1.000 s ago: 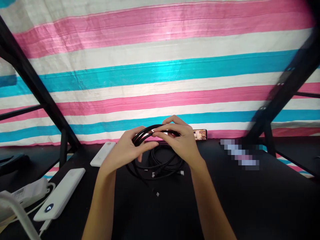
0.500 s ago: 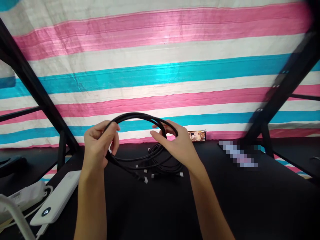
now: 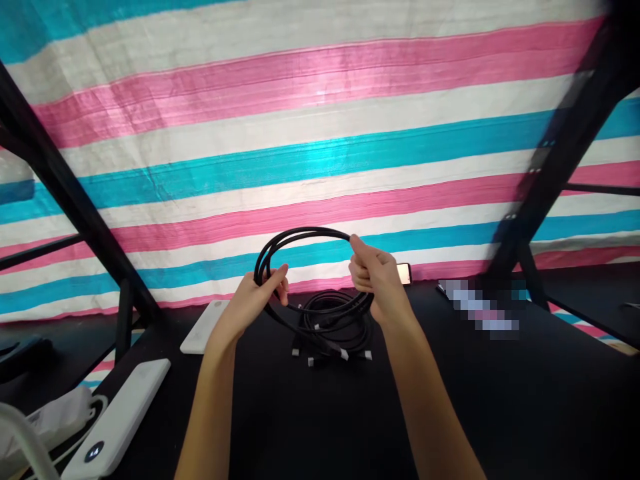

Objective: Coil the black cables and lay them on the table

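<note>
A looped black cable (image 3: pixel 313 232) hangs above the dark table between my two hands. My left hand (image 3: pixel 260 293) is closed round the left side of the loop, thumb pointing inward. On the opposite side, my right hand (image 3: pixel 375 270) grips the coil, its thumb pressing on the top strand. Behind and below the held loop lies a pile of coiled black cables (image 3: pixel 350 340). Several pale plug ends show around the pile, and one plug (image 3: pixel 344 355) seems to hang from the held cable, though the overlap makes this hard to tell.
At the left lie a white power bank (image 3: pixel 120 420) with a lit display, a white power strip (image 3: pixel 60 420) and another white slab (image 3: pixel 204 327). A phone (image 3: pixel 404 273) leans at the back by the striped sheet (image 3: pixel 320 160). A blurred flat item (image 3: pixel 480 303) lies right.
Both hands have shifted to the right with the cable loop. My right hand has gone from loosely spread fingers to a closed grip. A white slab has come into view beside my left wrist.
</note>
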A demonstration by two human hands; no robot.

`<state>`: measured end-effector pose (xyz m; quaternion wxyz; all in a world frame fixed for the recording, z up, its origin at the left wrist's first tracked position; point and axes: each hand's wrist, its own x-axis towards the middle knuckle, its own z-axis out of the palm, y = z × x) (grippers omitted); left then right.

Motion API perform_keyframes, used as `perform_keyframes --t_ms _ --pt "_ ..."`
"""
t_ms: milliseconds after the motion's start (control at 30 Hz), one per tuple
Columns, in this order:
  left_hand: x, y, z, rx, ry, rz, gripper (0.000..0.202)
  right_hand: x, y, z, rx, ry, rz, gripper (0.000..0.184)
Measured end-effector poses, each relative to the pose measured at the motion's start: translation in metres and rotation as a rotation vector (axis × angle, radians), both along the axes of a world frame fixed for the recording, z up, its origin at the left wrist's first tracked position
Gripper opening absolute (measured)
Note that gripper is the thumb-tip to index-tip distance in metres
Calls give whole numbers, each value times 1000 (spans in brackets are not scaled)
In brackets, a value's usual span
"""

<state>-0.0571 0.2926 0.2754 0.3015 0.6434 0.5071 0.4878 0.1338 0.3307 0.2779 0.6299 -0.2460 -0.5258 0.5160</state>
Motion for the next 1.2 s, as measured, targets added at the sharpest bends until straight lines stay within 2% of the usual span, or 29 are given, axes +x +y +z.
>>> perform_keyframes --t_ms 100,200,300,433,500,600,700,767,867,1000,1067,1200 --pt "3 6 -5 -62 14 112 38 3 -2 3 101 98 -84 62" --pt "6 12 -13 -105 6 176 48 -3 -8 6 185 228 -99 67" --pt "11 14 -17 -163 -51 105 50 -12 -13 7 208 289 -83 70" --pt "16 11 -15 -280 -219 -76 46 -20 -15 5 176 277 -60 72" --pt "15 10 -13 -250 -307 -109 41 -20 -15 5 160 249 -67 72" --pt "12 11 -12 -155 -399 -73 33 -19 -12 5 115 206 -45 70" --pt "11 16 -15 -70 -440 37 32 -20 -3 -2 22 177 9 63" --pt "11 22 -20 7 -476 128 35 -21 8 -10 -40 134 7 50" --pt "13 33 -29 61 -482 214 43 -15 29 -27 -86 -119 -52 23" --pt "15 45 -43 -66 -348 246 52 5 56 -45 -219 -715 -164 24" --pt "18 49 -51 -141 -203 220 55 13 66 -55 -311 -882 -148 24" --pt "26 56 -70 -259 210 192 55 21 82 -80 -506 -1122 -61 18"
